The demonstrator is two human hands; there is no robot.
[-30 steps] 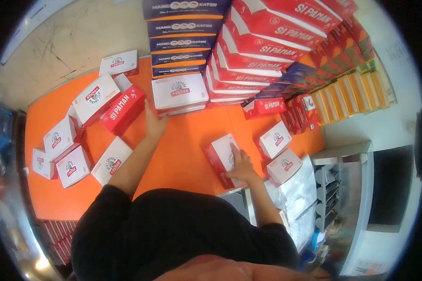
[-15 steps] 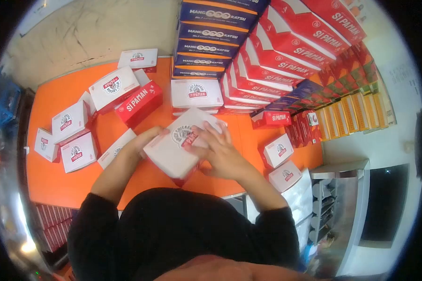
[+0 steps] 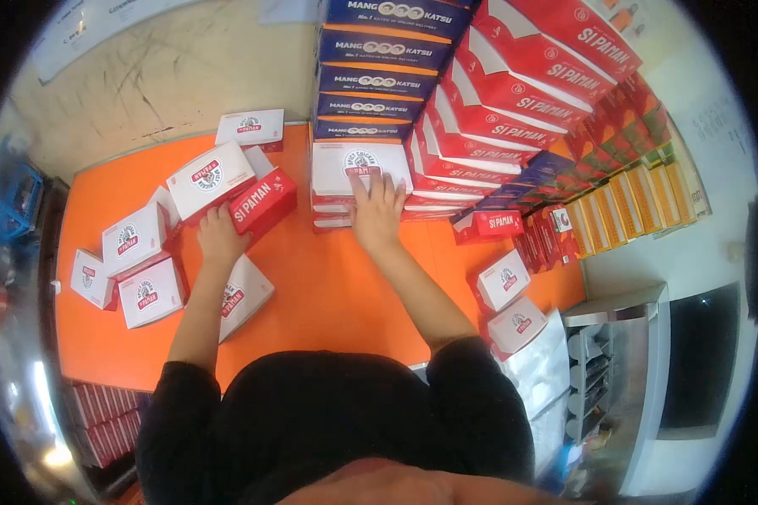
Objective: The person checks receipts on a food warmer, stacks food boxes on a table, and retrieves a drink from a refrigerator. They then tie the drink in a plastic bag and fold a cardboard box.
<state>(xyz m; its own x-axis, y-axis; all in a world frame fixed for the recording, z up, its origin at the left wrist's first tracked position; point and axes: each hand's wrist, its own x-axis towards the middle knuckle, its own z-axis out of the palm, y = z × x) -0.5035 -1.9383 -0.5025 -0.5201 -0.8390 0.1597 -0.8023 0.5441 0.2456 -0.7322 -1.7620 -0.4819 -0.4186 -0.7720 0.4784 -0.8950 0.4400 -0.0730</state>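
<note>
My right hand (image 3: 377, 209) lies with fingers spread on the white top of a food box (image 3: 333, 172), which sits on a short stack of like boxes. The box carries a round chicken logo above a red label, partly under my fingers. My left hand (image 3: 219, 237) reaches to the left end of a red SI PAMAN box (image 3: 265, 202) lying on its side. Its fingers are apart and touch around the lower edge of a white-topped box (image 3: 209, 178) beside it. Below that hand, a tilted white box (image 3: 248, 299) is partly hidden by my forearm.
More white-topped boxes (image 3: 150, 295) lie at the left of the orange table (image 3: 337, 311). Tall stacks of blue MANG KATSU boxes (image 3: 375, 82) and red SI PAMAN boxes (image 3: 509, 130) rise at the back. Two white boxes (image 3: 504, 280) stand near the right edge.
The box that both hands held over the table now rests on the stack under my right hand. My left hand has let go and moved left to the red box.
</note>
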